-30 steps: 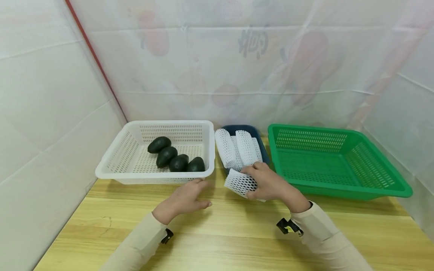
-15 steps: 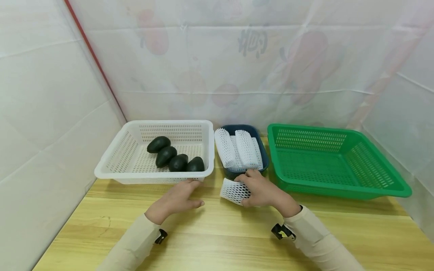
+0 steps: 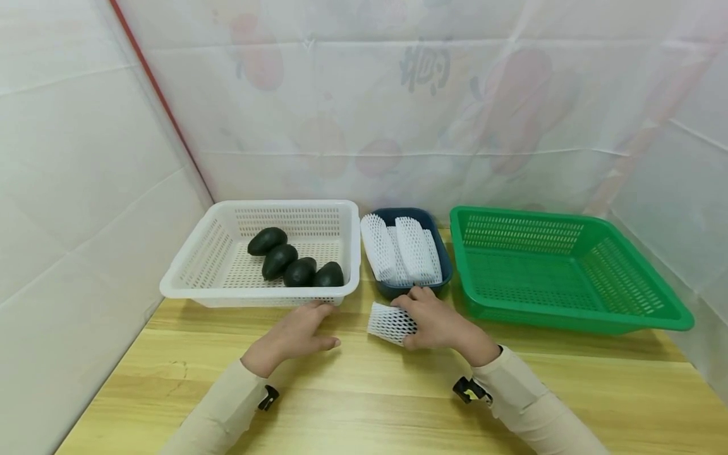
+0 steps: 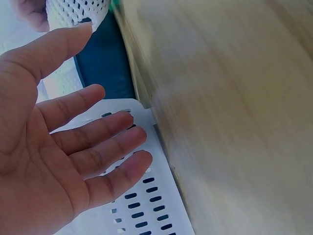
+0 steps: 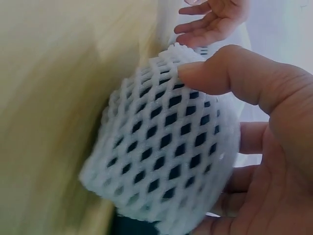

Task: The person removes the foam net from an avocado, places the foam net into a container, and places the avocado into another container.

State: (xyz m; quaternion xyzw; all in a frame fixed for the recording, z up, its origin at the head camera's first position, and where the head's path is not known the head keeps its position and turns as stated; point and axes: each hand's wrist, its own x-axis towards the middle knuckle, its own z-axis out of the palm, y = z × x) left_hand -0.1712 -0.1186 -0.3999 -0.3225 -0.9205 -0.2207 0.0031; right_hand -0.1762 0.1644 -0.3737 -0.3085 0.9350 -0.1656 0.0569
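Note:
My right hand [image 3: 435, 321] holds a white foam net sleeve [image 5: 156, 142] between thumb and fingers, low over the table in front of the small blue bin [image 3: 392, 291]. Something dark shows through the stretched mesh; I cannot tell what it is. Close to the front rim of the white basket [image 3: 256, 295], my left hand [image 3: 292, 335] holds nothing. Its fingers [image 4: 117, 139] are spread, palm facing the left wrist camera. Several dark green avocados [image 3: 279, 262] lie in that basket, toward its right side. More white foam net sleeves [image 3: 414, 249] lie in the blue bin.
A large green basket [image 3: 529, 278] stands on the right, beside the blue bin. All three containers line the back of the wooden table [image 3: 364, 398]. White sheeting [image 3: 352, 114] hangs behind and along both sides.
My right hand has moved with the net sleeve toward me and slightly left, off the blue bin's front edge. My left hand has drifted a little left.

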